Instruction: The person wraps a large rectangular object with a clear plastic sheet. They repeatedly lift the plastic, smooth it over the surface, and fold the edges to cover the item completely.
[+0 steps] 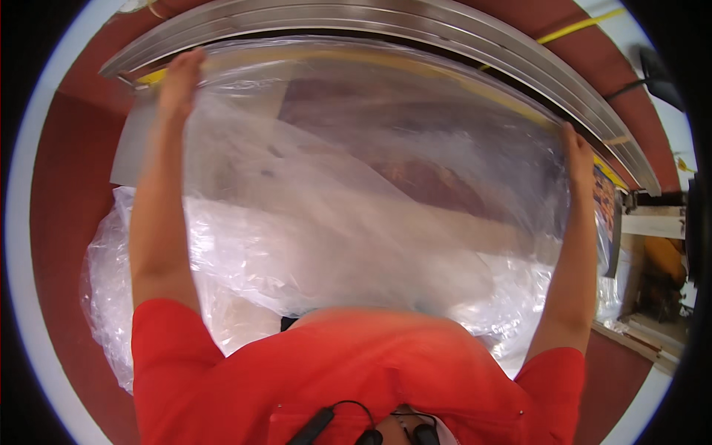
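A wide sheet of clear plastic film [341,185] stretches in front of me, wrinkled and shiny. My left hand [182,78], slightly blurred, is closed on its far left corner. At the far right corner, my right hand [580,152] grips the film's edge, with the fingertips partly hidden. Both arms reach far forward, and the film hangs between them. Through it a dark, brownish rectangular area shows dimly. More loose film lies bunched in folds nearer my body, on the left and right.
A long silver metal rail [415,16] runs across the far side, just beyond the film, with yellow strips along it. Reddish-brown floor [70,200] borders the left. At the right stand a wooden frame [653,226] and a dark object [656,78] with a cable.
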A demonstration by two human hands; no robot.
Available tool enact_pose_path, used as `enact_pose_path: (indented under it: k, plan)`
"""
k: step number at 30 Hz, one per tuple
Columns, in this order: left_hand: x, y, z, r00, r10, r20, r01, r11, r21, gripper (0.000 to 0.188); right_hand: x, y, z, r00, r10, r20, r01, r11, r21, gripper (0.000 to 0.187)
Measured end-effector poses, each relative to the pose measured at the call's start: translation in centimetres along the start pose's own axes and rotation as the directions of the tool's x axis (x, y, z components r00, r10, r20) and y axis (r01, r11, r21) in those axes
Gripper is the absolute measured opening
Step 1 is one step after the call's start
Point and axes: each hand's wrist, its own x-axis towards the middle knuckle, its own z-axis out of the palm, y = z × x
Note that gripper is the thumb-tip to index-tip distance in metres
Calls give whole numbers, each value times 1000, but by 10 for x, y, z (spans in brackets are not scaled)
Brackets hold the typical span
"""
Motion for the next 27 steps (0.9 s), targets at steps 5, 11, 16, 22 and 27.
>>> enact_pose_path:
  k: [5,11,16,22,27]
  plan:
    - [-127,-3,-108,969,-153,-195,206,935,288,24,-82,-73,31,959,-213,189,143,934,326,23]
    - [-355,-205,-315,881,-466,75,-31,102,994,30,-181,-152,48,735,-223,640,-26,934,355,19]
    - [-285,17,-65,990,-18,137,-57,848,527,10,-217,-166,45,690,-375,619,169,915,365,26]
    - [-255,143,109,687,299,663,-327,941,-86,21,-259,-183,-3,749,-569,340,507,822,258,28]
    - [-269,163,127,691,323,647,-306,941,-143,14,-269,-146,-43,825,-480,299,429,876,223,17]
